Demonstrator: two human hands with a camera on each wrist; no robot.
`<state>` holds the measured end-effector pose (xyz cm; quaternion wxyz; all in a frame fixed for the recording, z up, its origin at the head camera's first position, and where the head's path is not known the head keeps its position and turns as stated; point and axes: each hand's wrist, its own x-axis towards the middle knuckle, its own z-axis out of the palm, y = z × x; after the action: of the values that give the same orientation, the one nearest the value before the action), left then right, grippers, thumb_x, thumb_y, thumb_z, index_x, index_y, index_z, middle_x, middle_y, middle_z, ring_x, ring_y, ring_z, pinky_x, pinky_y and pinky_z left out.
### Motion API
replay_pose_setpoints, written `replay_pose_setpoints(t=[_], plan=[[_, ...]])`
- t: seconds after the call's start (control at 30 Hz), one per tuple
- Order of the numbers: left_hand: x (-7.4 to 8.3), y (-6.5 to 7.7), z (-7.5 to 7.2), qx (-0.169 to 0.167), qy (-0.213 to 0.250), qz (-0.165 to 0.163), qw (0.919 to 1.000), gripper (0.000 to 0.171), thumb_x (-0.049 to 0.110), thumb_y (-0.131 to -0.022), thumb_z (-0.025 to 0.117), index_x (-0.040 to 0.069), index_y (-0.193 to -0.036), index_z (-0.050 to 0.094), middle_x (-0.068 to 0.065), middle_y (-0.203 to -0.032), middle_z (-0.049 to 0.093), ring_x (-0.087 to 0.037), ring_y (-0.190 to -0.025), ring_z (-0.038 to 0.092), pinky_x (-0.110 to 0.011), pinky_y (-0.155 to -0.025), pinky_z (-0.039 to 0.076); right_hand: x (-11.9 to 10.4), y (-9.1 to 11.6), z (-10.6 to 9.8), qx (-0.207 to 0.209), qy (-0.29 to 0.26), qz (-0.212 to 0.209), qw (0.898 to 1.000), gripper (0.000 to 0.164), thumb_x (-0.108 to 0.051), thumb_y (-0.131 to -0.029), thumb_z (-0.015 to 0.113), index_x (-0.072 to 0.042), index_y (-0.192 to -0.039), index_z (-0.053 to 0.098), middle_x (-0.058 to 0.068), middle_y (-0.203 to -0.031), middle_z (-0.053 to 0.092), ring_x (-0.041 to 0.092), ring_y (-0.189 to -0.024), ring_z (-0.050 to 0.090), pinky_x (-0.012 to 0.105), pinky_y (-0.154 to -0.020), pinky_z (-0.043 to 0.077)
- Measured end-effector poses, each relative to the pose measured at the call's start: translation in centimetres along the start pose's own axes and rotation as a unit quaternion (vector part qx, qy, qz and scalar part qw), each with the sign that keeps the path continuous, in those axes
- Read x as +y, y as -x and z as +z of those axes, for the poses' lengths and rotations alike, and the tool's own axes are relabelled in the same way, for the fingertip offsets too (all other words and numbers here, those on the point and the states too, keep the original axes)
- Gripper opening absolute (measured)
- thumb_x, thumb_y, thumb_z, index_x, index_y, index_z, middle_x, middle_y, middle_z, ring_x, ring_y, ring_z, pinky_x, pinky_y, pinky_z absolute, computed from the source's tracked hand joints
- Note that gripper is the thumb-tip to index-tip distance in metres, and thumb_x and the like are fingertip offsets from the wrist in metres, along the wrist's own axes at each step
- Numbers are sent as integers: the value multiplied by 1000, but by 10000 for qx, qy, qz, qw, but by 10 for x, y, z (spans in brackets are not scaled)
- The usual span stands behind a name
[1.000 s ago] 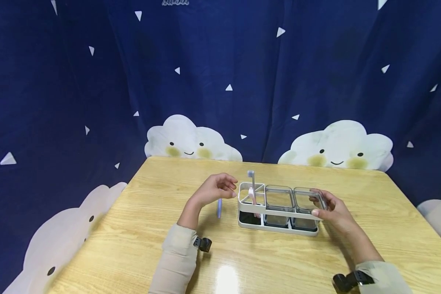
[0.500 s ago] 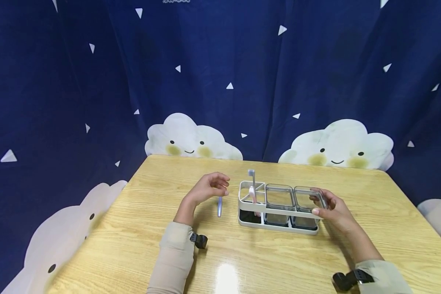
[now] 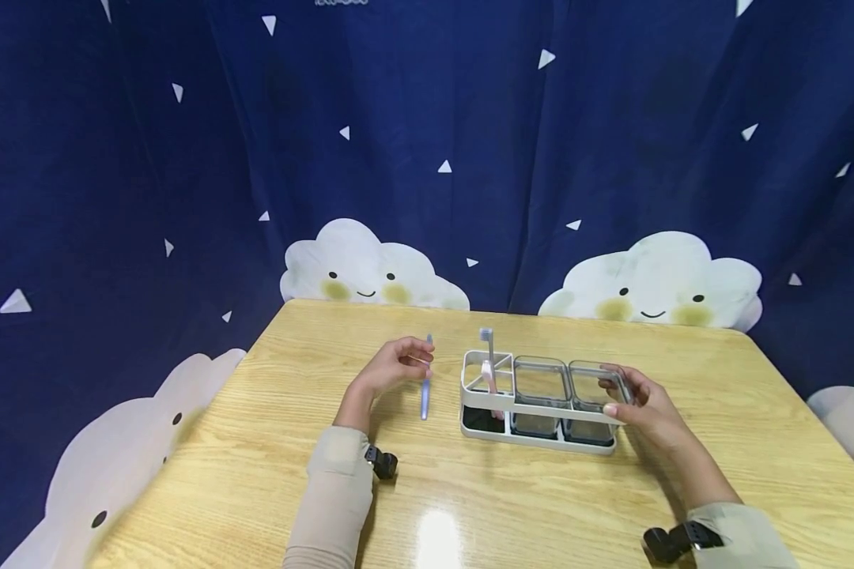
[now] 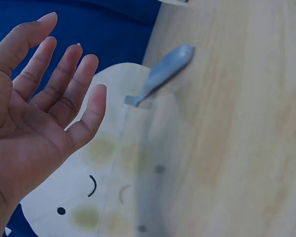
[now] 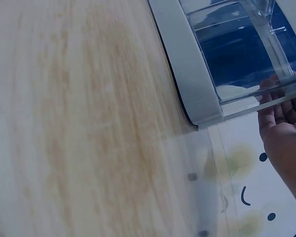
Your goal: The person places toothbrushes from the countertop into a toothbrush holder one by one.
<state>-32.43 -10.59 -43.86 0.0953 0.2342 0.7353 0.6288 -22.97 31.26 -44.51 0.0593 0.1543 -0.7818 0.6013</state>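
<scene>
My left hand is just left of a blue toothbrush lying on the table, partly hiding it. In the left wrist view that hand's fingers are spread, loosely bent and hold nothing, apart from the toothbrush. With my right hand I grip the right end of a white toothbrush holder, thumb in front and fingers behind, against a clear cup. A toothbrush with a grey-blue head stands upright in the holder's divided left section. Something pink is by it; I cannot tell if it is separate.
Two clear square cups sit in the holder, the left one in the middle slot. The wooden table ends at a dark blue curtain with white clouds. A black strap camera is on the left wrist.
My left hand has drawn back leftwards from beside the holder, uncovering more of the blue toothbrush. My right hand and the holder stay where they were.
</scene>
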Motion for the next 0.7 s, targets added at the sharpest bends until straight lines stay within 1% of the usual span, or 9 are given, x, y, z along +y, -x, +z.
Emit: replay_pose_setpoints(t=[0.1, 0.2, 0.37, 0.47, 0.6, 0.67, 0.7], plan=[[-5, 0, -1, -16, 162, -160, 9997, 39, -11, -77, 65, -7, -116, 56, -31, -111, 54, -45, -98, 56, -32, -79, 50, 0, 0, -1, -59, -73, -32, 10000, 58, 6, -80, 64, 8, -132, 39, -11, -110, 59, 4, -104, 53, 16, -86, 42], [-9, -1, -1, -27, 278, -263, 9993, 40, -12, -78, 64, -8, -117, 55, -35, -115, 51, -46, -101, 54, -33, -79, 50, 0, 0, -2, -78, -70, -55, 9999, 58, 5, -80, 64, 8, -133, 38, -12, -111, 58, 4, -104, 53, 17, -86, 42], [-14, -2, -2, 12, 427, -491, 9979, 41, -11, -79, 64, -6, -118, 54, -34, -118, 48, -41, -100, 55, -35, -77, 51, 1, -1, -1, -75, -57, -60, 9999, 59, 5, -80, 64, 9, -133, 38, -12, -111, 58, 3, -104, 53, 17, -86, 42], [-17, -4, -3, 77, 483, -606, 9970, 40, -11, -80, 63, -6, -119, 54, -33, -118, 49, -39, -99, 56, -39, -80, 51, 2, -1, -1, -75, -36, -49, 10000, 59, 5, -80, 65, 10, -132, 38, -12, -110, 59, 3, -104, 54, 16, -86, 42], [-22, -7, -4, 172, 627, -712, 9953, 39, -11, -83, 60, -8, -121, 51, -31, -118, 49, -37, -98, 58, -47, -86, 47, 2, -1, -1, -61, 54, -31, 10000, 60, 4, -79, 66, 10, -132, 38, -12, -109, 59, 2, -103, 54, 16, -85, 42], [-25, -9, -4, 197, 669, -803, 9943, 41, -10, -83, 59, -9, -123, 49, -30, -119, 49, -35, -97, 58, -49, -87, 46, 2, -1, -1, -57, 70, -31, 10000, 59, 4, -80, 65, 10, -132, 38, -12, -110, 59, 3, -104, 54, 16, -85, 42], [-26, -9, -4, 209, 670, -845, 9939, 42, -10, -83, 59, -10, -123, 49, -30, -119, 49, -34, -97, 58, -48, -87, 46, 1, -1, -1, -54, 70, -33, 10000, 59, 4, -80, 65, 10, -132, 38, -10, -111, 59, 3, -104, 54, 16, -85, 42]])
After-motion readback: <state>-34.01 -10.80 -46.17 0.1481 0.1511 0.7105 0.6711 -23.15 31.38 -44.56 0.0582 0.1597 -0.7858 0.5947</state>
